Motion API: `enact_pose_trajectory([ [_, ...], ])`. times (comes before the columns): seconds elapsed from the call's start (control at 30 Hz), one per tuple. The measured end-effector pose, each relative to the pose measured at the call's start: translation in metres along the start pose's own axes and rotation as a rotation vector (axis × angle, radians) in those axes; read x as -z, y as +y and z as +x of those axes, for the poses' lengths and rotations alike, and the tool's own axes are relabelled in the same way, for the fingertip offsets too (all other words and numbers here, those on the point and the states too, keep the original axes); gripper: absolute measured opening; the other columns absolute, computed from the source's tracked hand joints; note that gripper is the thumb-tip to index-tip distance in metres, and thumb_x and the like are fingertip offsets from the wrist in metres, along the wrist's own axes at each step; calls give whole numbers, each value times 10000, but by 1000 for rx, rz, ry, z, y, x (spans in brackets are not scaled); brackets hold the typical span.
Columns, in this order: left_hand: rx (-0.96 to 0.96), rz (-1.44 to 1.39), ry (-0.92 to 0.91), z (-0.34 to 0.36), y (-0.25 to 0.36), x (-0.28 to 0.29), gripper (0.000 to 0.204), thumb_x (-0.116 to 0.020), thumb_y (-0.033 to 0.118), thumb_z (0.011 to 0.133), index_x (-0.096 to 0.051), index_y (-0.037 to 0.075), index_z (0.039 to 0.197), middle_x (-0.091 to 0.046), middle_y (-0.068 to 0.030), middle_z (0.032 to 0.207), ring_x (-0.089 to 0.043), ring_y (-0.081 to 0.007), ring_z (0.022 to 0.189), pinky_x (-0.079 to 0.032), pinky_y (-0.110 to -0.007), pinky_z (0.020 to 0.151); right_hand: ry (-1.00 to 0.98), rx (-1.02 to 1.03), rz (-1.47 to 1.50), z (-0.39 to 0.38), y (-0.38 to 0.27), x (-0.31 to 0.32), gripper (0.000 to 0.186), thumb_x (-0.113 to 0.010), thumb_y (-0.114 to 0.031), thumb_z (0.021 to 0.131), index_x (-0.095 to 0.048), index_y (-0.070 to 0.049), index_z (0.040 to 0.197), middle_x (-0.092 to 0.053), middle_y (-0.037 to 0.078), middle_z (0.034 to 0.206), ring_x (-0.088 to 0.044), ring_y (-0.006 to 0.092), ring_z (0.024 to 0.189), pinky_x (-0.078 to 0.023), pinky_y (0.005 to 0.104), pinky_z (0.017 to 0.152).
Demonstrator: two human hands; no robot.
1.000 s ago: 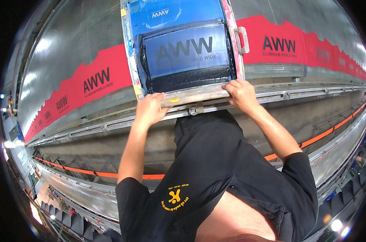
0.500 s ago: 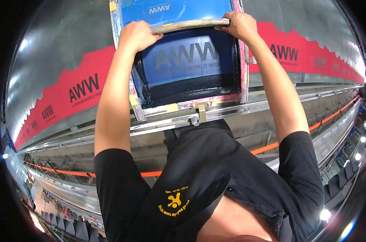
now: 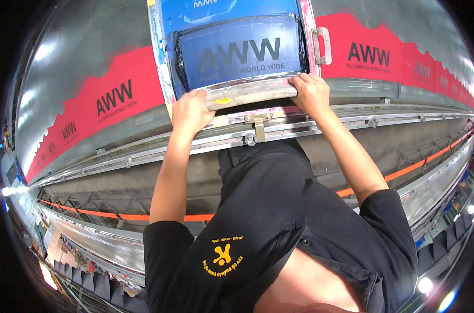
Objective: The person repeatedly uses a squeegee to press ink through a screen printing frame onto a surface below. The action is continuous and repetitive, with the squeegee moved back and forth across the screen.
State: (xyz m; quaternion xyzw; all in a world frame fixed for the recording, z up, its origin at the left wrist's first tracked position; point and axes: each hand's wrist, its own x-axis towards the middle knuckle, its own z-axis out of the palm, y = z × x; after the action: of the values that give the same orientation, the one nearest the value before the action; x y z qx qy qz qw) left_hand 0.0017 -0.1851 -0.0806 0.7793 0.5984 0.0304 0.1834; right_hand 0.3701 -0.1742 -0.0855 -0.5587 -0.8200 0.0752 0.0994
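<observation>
Pale grey, the squeegee [image 3: 251, 93] spans left to right across the near end of the blue screen [image 3: 239, 34], its ends gripped by your left hand [image 3: 193, 110] and right hand [image 3: 311, 94].

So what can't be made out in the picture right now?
In the head view:
Ends of the pale bar: hidden by the left hand and right hand.
Underside of the pale bar: hidden by its upper face.
Far end of the blue screen: cut off by the top edge.
Distant clutter, lower left: too small and blurred.
</observation>
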Motion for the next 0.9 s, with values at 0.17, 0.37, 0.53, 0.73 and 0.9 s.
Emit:
enact_pose_trajectory([
  [0.17,130,-12,-481,40,5,60,550,-756,618,861,-821,93,1011,-789,-182,978,-753,-387,992,-599,-497,868,-282,19,-30,47,9,37,374,-880,-463,758,-736,-134,864,-712,78,823,-734,310,830,-588,455,718],
  [0.37,47,65,-304,165,-38,97,499,-781,580,855,-821,99,981,-768,-207,873,-753,-416,882,-591,-511,796,-185,-75,-92,178,44,42,529,-814,-668,766,-764,-167,929,-752,109,837,-756,352,826,-602,501,740],
  [0.53,30,132,-189,218,-55,69,565,-769,600,825,-829,60,983,-785,-217,981,-756,-411,985,-598,-497,884,-132,-106,-178,217,60,5,582,-795,-722,752,-780,-173,942,-764,110,835,-764,349,840,-614,498,741],
  [0.73,77,145,-219,221,-54,67,486,-777,578,795,-847,142,998,-798,-155,963,-761,-376,973,-598,-489,852,-192,-189,-215,213,58,-4,541,-818,-687,769,-806,-185,971,-769,79,882,-763,321,870,-603,460,749],
  [0.9,89,52,-214,124,-25,31,464,-783,535,829,-818,167,1109,-788,-171,1020,-751,-384,998,-592,-505,866,-128,-124,-209,107,40,-17,425,-906,-481,729,-795,-186,1015,-749,59,922,-749,305,891,-597,452,766],
])
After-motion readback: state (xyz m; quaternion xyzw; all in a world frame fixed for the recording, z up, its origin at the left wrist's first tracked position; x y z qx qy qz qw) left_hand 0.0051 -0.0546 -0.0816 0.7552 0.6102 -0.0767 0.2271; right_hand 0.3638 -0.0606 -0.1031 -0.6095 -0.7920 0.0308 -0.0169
